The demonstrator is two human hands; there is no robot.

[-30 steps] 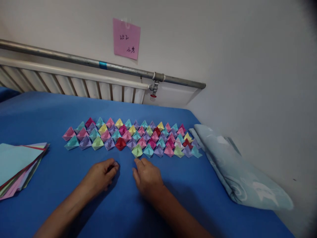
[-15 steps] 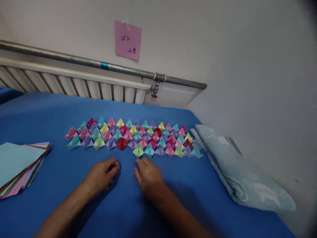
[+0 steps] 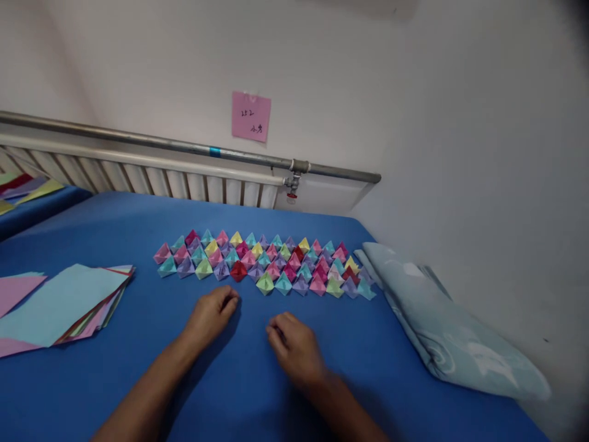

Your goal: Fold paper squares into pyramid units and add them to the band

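Observation:
Several rows of small folded paper boats [image 3: 257, 261] in pink, teal, yellow, purple, green and red stand close together on a blue surface [image 3: 248, 380]. Just in front of the red boat [image 3: 238, 271], my left hand [image 3: 214, 314] rests with its fingers curled in, and nothing shows in them. My right hand [image 3: 294, 345] is loosely closed too, a little in front of the light green boat [image 3: 265, 283] and apart from it. No paper is visible in its fingers.
A stack of coloured paper sheets [image 3: 69, 301] lies at the left, with more sheets [image 3: 32, 187] on a surface behind. On the right is a folded pale blue cloth [image 3: 442, 319]. A radiator [image 3: 175, 181], a metal pipe [image 3: 165, 141] and a pink note [image 3: 251, 115] are at the wall.
My right hand has drawn back from the light green boat, and its fingers have curled in. The view has shifted up and left, so more paper sheets show.

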